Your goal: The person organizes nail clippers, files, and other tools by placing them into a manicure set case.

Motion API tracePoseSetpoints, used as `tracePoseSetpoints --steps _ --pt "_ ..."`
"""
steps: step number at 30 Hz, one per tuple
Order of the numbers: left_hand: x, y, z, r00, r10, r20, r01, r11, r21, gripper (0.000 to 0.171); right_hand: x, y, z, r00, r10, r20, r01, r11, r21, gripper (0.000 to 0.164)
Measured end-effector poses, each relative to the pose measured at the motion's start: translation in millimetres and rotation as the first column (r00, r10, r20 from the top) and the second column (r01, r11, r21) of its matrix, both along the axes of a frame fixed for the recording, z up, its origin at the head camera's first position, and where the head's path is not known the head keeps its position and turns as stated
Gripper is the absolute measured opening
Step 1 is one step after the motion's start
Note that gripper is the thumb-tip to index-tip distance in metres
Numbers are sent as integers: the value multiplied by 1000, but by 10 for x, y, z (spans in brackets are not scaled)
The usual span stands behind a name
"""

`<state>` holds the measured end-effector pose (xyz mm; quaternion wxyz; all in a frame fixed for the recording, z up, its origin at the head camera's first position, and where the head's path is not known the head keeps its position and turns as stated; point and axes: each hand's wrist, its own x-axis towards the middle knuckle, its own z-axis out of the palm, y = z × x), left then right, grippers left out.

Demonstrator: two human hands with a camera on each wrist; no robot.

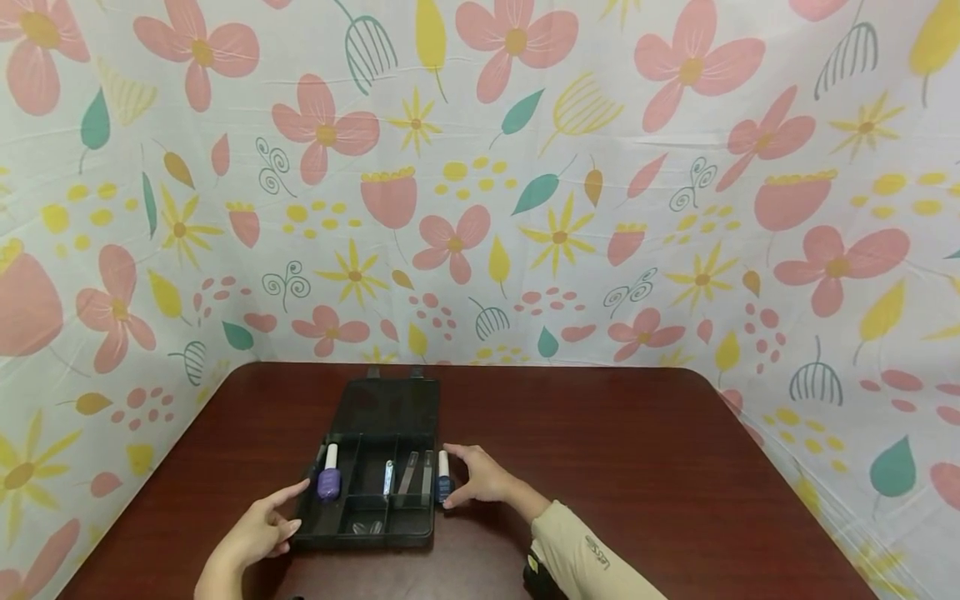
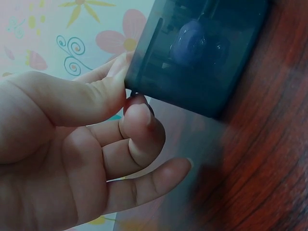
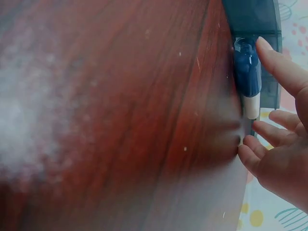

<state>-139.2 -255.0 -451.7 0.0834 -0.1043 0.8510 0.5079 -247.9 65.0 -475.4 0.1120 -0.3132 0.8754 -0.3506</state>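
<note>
A black divided case (image 1: 382, 542) lies on the table with its lid (image 1: 386, 404) folded back. My left hand (image 1: 255, 531) rests against the case's left side, index finger extended along the wall. In the left wrist view its thumb lies at the case's edge and the other fingers are loosely bent. Along the outer right wall lies a dark blue nail polish bottle (image 1: 444, 479) with a white cap. My right hand (image 1: 483, 481) holds it end to end, thumb at the base and fingertips at the cap.
A purple nail polish bottle (image 1: 329, 475) lies in the case's left compartment. Nail clippers (image 1: 388, 478) and two slim flat strips (image 1: 408, 472) sit in the right compartments. Small clear pieces (image 1: 367, 527) lie in the front one. A floral sheet (image 1: 480, 183) hangs behind the table.
</note>
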Motion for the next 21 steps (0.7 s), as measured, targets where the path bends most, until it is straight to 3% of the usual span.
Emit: tracePoseSetpoints --steps 12,21 --pt "6 -2 14 1000 -3 10 3 1000 -1 52 -70 -28 1 999 31 39 -33 998 52 90" --pt "0 -7 3 1000 -3 4 3 1000 5 52 -41 -47 11 998 16 64 -15 1000 -6 87"
